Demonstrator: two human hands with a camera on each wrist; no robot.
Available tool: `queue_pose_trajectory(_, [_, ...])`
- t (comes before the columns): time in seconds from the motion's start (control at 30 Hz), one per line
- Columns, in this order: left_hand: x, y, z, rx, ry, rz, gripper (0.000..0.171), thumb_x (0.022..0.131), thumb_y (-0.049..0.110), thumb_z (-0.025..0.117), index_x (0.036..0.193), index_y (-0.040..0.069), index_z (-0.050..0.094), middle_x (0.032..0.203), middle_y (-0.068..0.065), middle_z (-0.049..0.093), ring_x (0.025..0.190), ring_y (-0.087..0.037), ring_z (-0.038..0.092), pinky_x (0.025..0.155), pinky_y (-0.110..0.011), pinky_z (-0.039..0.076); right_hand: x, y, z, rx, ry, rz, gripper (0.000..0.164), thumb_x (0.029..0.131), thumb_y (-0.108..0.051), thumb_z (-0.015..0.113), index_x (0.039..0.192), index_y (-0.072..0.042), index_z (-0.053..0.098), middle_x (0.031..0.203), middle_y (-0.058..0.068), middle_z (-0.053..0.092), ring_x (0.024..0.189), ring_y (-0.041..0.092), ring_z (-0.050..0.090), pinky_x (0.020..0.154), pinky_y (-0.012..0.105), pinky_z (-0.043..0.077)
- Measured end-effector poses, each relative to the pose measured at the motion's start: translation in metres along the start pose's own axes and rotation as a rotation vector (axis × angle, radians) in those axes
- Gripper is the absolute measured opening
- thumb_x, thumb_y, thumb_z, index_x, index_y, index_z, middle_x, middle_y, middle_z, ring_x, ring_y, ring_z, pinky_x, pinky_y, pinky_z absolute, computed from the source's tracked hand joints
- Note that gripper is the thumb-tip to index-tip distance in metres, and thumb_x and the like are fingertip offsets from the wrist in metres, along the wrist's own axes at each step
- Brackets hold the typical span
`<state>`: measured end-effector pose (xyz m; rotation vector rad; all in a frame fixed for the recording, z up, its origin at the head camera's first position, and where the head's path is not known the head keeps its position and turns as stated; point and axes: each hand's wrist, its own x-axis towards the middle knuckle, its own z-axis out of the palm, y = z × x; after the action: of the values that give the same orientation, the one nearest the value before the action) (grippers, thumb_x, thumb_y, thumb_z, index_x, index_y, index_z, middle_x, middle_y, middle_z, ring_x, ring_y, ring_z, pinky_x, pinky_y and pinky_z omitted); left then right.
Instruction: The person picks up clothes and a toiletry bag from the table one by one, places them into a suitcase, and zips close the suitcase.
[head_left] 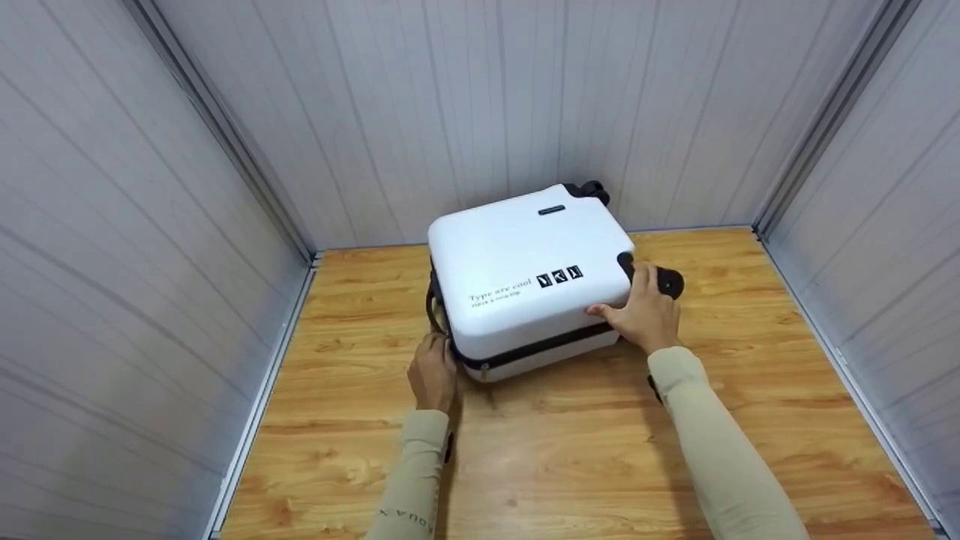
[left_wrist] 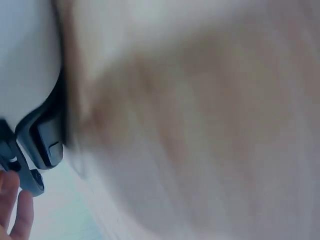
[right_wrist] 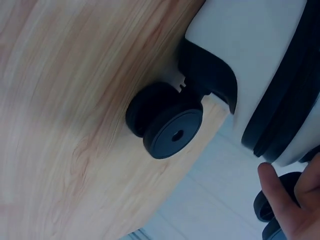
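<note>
A white hard-shell suitcase (head_left: 517,247) lies flat on the wooden floor, turned at a slant. My left hand (head_left: 433,373) is at its near left corner, fingers curled in by the black carry handle (head_left: 433,304). In the left wrist view, fingertips (left_wrist: 24,212) show against a black handle part (left_wrist: 27,175). At the wheel end, my right hand (head_left: 645,313) grips the near right corner, thumb on the top shell and fingers over the black corner by the wheel (head_left: 670,283). The right wrist view shows a black double wheel (right_wrist: 175,127) beside the dark zip band (right_wrist: 285,95).
Pale panel walls (head_left: 480,112) enclose the floor (head_left: 540,465) at the back and both sides, with metal strips along the corners. The suitcase's far wheel (head_left: 592,191) is close to the back wall. A zip pull (head_left: 484,370) hangs at the front left corner.
</note>
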<state>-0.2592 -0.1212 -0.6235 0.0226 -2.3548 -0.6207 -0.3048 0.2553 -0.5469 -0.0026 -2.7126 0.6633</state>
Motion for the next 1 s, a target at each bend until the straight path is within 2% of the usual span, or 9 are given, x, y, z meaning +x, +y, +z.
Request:
queue_pose_trajectory(0.17, [-0.01,0.004,0.002,0.04,0.042,0.018,0.012,0.095,0.01,0.07,0.096,0.0,0.076,0.104,-0.014,0.074,0.087,-0.032,0.069,0.067,-0.049,0.058,-0.003,-0.007,0.003,-0.013,0.034,0.015,0.131,0.06,-0.098,0.06,0.149,-0.005,0.037,0.147,0.018,0.046,0.051,0.029,0.049,0.044,0.036,0.036])
queue_pose_trajectory(0.43, [-0.011,0.011,-0.001,0.018,0.003,-0.044,0.019,0.099,0.015,0.066,0.094,0.0,0.075,0.097,-0.013,0.073,0.085,-0.034,0.067,0.07,-0.05,0.058,-0.01,-0.02,0.009,-0.027,0.066,0.072,0.142,0.06,-0.101,0.053,0.159,-0.005,0.025,0.152,0.022,0.042,0.048,0.027,0.049,0.043,0.035,0.034])
queue_pose_trajectory(0.6, [-0.018,0.017,-0.004,0.035,0.028,-0.074,0.015,0.097,0.011,0.066,0.094,-0.001,0.075,0.095,-0.014,0.072,0.086,-0.034,0.066,0.072,-0.049,0.057,-0.017,-0.027,0.014,-0.033,0.057,0.105,0.139,0.06,-0.102,0.051,0.156,-0.004,0.028,0.149,0.024,0.043,0.048,0.027,0.049,0.043,0.034,0.034])
queue_pose_trajectory(0.67, [-0.023,0.022,-0.004,0.047,0.048,-0.076,0.013,0.095,0.008,0.066,0.093,-0.002,0.074,0.094,-0.014,0.071,0.084,-0.034,0.065,0.073,-0.049,0.057,-0.019,-0.031,0.014,-0.029,0.053,0.115,0.137,0.061,-0.101,0.052,0.154,-0.004,0.029,0.148,0.023,0.043,0.048,0.026,0.049,0.043,0.034,0.034])
queue_pose_trajectory(0.8, [-0.036,0.039,-0.002,0.028,0.043,-0.047,0.014,0.096,0.008,0.065,0.094,-0.002,0.075,0.093,-0.014,0.072,0.082,-0.032,0.066,0.072,-0.046,0.057,-0.022,-0.037,0.014,-0.025,0.058,0.136,0.132,0.062,-0.099,0.054,0.15,-0.004,0.031,0.145,0.022,0.043,0.047,0.026,0.048,0.041,0.033,0.034])
queue_pose_trajectory(1.0, [-0.048,0.059,0.003,0.011,0.046,-0.029,0.016,0.097,0.009,0.065,0.098,-0.002,0.076,0.096,-0.014,0.073,0.086,-0.032,0.068,0.077,-0.044,0.058,-0.025,-0.042,0.014,-0.015,0.016,0.154,0.135,0.061,-0.101,0.053,0.151,-0.004,0.028,0.148,0.023,0.04,0.05,0.027,0.048,0.044,0.034,0.036])
